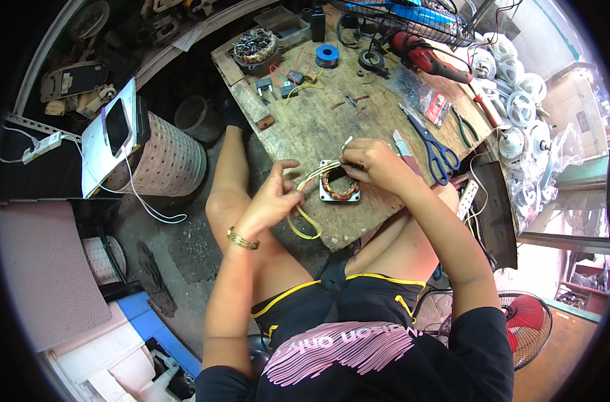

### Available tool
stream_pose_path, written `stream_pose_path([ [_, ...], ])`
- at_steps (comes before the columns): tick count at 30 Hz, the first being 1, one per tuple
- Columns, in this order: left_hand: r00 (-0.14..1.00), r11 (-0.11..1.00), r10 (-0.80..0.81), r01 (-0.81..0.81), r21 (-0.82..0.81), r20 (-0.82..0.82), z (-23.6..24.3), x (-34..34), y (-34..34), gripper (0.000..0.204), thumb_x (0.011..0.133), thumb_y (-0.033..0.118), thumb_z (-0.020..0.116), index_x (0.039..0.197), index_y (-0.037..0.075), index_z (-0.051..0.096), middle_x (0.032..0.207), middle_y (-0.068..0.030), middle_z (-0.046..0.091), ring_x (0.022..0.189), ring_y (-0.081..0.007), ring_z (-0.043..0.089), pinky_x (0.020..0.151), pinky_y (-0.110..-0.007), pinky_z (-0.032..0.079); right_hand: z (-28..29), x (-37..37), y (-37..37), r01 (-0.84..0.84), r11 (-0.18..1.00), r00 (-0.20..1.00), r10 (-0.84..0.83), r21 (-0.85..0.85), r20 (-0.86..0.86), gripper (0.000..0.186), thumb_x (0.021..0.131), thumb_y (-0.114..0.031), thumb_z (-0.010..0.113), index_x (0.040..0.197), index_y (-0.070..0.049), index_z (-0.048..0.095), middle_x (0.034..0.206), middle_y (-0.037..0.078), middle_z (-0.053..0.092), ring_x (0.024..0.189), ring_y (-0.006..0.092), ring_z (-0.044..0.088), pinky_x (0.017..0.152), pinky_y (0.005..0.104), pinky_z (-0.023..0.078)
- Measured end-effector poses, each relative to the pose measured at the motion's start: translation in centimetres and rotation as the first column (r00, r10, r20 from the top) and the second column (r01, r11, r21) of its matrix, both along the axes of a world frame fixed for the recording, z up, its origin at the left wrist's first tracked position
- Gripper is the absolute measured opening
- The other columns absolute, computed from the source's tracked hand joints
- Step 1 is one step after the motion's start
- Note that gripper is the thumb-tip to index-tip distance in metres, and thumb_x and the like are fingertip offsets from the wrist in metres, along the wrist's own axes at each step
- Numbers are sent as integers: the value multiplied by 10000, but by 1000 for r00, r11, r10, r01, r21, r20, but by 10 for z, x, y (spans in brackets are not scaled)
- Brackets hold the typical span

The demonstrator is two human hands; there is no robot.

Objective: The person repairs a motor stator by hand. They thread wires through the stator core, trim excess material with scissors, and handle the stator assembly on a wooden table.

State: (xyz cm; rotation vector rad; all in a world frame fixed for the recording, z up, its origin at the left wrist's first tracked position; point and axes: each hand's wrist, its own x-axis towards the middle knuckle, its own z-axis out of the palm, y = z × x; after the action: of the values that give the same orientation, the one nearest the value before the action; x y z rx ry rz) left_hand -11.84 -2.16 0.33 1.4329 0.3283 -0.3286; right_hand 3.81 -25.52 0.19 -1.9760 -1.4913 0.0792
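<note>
A square motor stator (338,194) with copper windings sits at the table's near edge. A bundle of white, red and yellow wires (310,175) arches over it, with a yellow loop (308,226) hanging at the left. My right hand (375,164) is closed on the bundle above the stator, a short white end sticking up from the fingers. My left hand (278,195), beside the stator, has its lower fingers curled on the wires and its index finger raised apart. A knife (400,143), blue-handled scissors (437,155) and pliers (464,130) lie to the right.
The wooden table (288,130) also holds a wound stator (255,48), blue wire spool (326,55), small components (288,86) and red tool (422,53). White plastic parts (519,107) crowd the right. A notebook with phone (117,130) rests on a perforated bin (168,154) at left.
</note>
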Motion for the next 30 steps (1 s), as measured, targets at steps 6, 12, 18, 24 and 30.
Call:
stream_pose_path([
  [6,983,983,-182,182,-7,-37,18,-13,47,534,907,22,573,1414,60,409,782,-19,630,693,-94,613,664,-266,518,1,1,2,-11,1000,1000,12,6,-24,154,794,-49,749,891,12,647,841,161,625,797,366,627,710,452,507],
  [12,904,518,-426,219,827,26,46,-28,70,365,825,123,645,1180,49,605,778,-96,678,718,-284,671,722,-383,545,5,1,2,-9,1000,1000,9,-6,-23,152,792,-48,747,883,11,641,828,162,624,794,370,624,713,455,507],
  [18,843,334,-525,80,939,115,38,-16,65,512,775,265,759,1205,15,642,1134,-164,675,1071,-374,647,910,-433,517,5,2,6,-29,1000,999,29,-2,-21,163,783,-60,753,876,8,638,837,163,628,807,372,625,725,461,511],
  [24,863,729,-369,37,683,346,52,30,-13,674,749,343,824,1276,-20,613,1264,-203,624,1172,-407,597,1010,-442,481,12,1,7,-30,999,999,29,-26,-26,168,770,-82,745,863,-6,627,836,155,633,833,369,635,750,464,516],
  [30,706,524,-133,-546,654,696,63,44,-27,320,816,193,797,1086,36,731,1087,-154,693,1027,-370,658,914,-446,502,13,1,3,-13,998,999,11,-57,-39,160,761,-92,733,845,-14,623,833,141,647,856,351,651,788,455,524],
])
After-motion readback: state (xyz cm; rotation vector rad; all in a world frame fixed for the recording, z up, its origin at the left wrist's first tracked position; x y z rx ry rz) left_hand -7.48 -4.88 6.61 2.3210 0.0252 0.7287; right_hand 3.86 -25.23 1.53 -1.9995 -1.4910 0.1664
